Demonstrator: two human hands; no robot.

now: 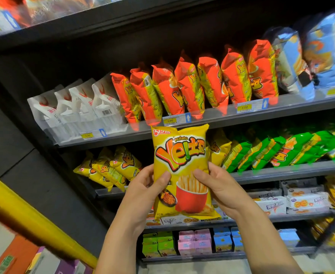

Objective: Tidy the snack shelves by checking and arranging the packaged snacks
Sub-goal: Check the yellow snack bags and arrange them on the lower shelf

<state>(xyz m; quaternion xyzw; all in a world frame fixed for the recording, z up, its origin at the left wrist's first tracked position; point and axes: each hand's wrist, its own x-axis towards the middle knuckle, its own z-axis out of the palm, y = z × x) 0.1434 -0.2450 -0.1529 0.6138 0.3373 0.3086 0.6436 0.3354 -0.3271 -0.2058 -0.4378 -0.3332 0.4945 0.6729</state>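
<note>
A yellow potato-stick snack bag (182, 155) is held upright in front of the shelves, its printed front facing me. My left hand (145, 186) grips its left edge, thumb on the front. My right hand (218, 184) grips the right edge the same way. Behind it, the middle shelf (281, 172) holds more yellow bags (111, 167) at the left, leaning loosely, and green bags (277, 149) at the right. The shelf above (222, 120) carries a row of orange bags (190, 88), white packs (77, 107) to the left and blue bags (305, 56) to the right.
Lower shelves hold white biscuit packs (301, 200) and small green, pink and blue cartons (194, 244). A yellow rail (30, 214) slants across the lower left, with boxes below it. Price tags (170, 120) sit on the shelf edges. A dark side panel closes the shelving at the left.
</note>
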